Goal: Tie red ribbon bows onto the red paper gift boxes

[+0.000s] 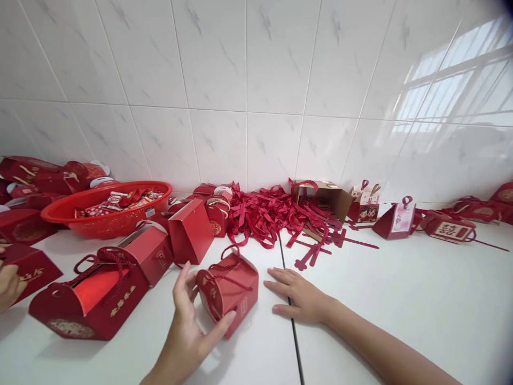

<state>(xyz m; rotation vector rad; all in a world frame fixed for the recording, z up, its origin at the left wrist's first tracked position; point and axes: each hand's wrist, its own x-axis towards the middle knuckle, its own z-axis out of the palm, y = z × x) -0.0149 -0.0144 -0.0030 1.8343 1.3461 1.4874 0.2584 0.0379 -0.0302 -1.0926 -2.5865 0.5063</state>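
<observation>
A small red gift box (240, 286) with a twisted cord handle stands slightly tilted on the white table. My left hand (188, 329) grips it from the left, thumb on the near side and fingers on the far side. Just right of the box, my right hand (302, 297) lies flat on the table with fingers apart, holding nothing. Left of my left hand stand a larger dark red box (120, 299) with gold characters and a cord handle, a box with a lighter red top (150, 251), and a plain red box (191, 230).
A red basin (108, 227) holds wrapped sweets. At the far left, another person's hand (8, 280) touches a red box (34, 272). Red ribbons (262, 211) lie piled by the tiled wall, next to an open cardboard box (340, 203). More small boxes (395, 222) stand at right.
</observation>
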